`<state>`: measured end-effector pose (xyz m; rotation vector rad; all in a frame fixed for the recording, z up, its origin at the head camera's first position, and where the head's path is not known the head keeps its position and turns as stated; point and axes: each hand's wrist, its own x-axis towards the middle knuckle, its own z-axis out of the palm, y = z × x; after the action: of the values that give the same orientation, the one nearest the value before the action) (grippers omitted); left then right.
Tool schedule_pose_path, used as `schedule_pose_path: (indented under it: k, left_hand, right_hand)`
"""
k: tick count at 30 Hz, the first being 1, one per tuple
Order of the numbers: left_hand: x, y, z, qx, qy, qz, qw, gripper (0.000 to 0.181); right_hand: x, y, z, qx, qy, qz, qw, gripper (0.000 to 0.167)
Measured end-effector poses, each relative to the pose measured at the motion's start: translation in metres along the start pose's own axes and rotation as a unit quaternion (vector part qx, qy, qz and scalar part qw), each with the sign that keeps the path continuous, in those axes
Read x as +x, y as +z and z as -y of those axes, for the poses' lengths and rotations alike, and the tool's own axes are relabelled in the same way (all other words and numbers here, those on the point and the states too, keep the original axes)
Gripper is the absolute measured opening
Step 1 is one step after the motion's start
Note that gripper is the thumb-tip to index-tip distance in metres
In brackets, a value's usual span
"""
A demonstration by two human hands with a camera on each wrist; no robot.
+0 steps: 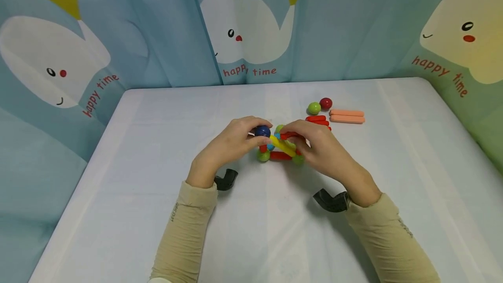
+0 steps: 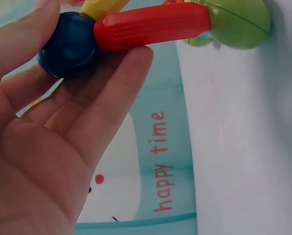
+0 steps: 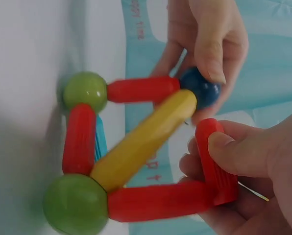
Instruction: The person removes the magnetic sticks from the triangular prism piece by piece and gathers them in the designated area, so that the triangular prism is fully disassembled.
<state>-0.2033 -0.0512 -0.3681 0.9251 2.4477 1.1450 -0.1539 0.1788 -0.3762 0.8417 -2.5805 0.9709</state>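
The right hand [image 1: 324, 147] grips a red stick [image 3: 220, 178], its long axis pointing leftward toward the dark blue ball [image 1: 262, 131] the left hand [image 1: 232, 142] pinches.

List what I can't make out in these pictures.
Head view: part of the held red rod, covered by the right grip.
Head view: left sleeve lettering, too small to read.
Left wrist view: far end of the yellow rod, cut off by the top edge.
Right wrist view: part of the light blue piece, hidden behind another red rod.
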Motion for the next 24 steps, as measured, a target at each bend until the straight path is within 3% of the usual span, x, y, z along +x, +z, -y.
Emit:
schedule_pose_path:
  k: [7,24]
  left_hand:
    - [0.001,0.002,-0.002,0.012,0.017,0.011,0.9997,0.042]
    - [0.002,0.003,-0.003,0.018,0.011,0.014,0.9997,0.040]
  right_hand:
    - [-0.001,-0.007,-0.005,-0.007,0.015,-0.020,0.9996,0.024]
    - [-0.010,-0.031,-0.013,-0.038,0.068,-0.053,0.9956,0.027]
